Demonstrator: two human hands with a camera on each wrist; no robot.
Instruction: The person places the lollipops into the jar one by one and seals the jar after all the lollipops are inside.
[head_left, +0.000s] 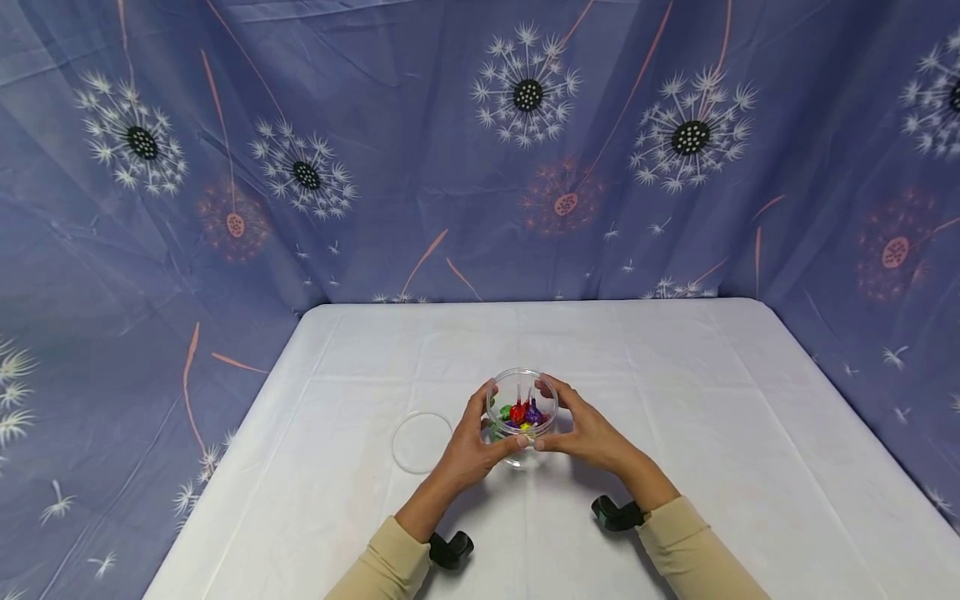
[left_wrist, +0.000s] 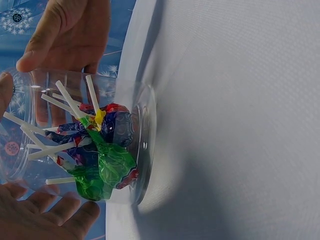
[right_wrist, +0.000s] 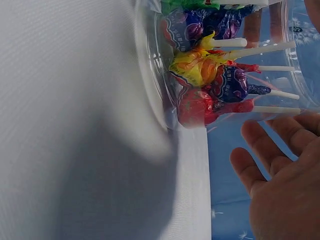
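Observation:
A clear round plastic jar (head_left: 519, 460) stands upright near the middle of the table, both hands around it. Inside are several wrapped lollipops with white sticks pointing up: green lollipops (left_wrist: 117, 162), a yellow lollipop (right_wrist: 192, 67), a red lollipop (right_wrist: 196, 107) and purple ones. My left hand (head_left: 468, 450) grips the jar's left side, thumb at the front near the rim. From the right, my right hand (head_left: 591, 435) holds the opposite side, its thumb also in front. The jar's mouth is uncovered. Whether its base touches the cloth I cannot tell.
A clear round lid (head_left: 422, 442) lies flat on the white-covered table (head_left: 645, 358), left of the jar. Behind and beside the table hangs a blue curtain (head_left: 420, 167) with dandelion prints. Each wrist wears a black camera mount (head_left: 452, 551).

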